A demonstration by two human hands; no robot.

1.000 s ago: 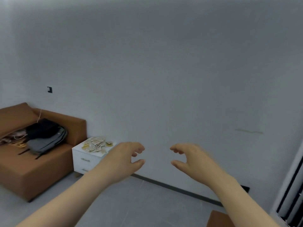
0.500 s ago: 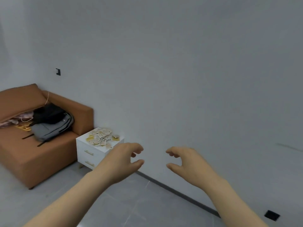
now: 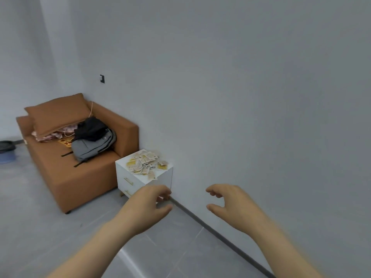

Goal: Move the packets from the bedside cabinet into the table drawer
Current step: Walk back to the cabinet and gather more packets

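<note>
Several small white and yellow packets [image 3: 146, 163] lie in a loose heap on top of a white bedside cabinet [image 3: 124, 171] that stands against the wall. My left hand [image 3: 147, 207] hangs in the air in front of the cabinet's lower corner, fingers loosely curled, holding nothing. To its right, apart from the cabinet, my right hand [image 3: 233, 204] is raised the same way and is empty too. No table or drawer of a table is in view.
A brown sofa [image 3: 66, 177] stands left of the cabinet, carrying a cushion [image 3: 58, 113], a grey backpack [image 3: 91, 147] and a black bag [image 3: 90, 128]. A dark baseboard [image 3: 220, 235] runs along the wall. Grey tiled floor lies between me and the cabinet.
The view has swung left and the cabinet now appears larger and closer to the middle. Both hands keep their raised, loosely curled pose.
</note>
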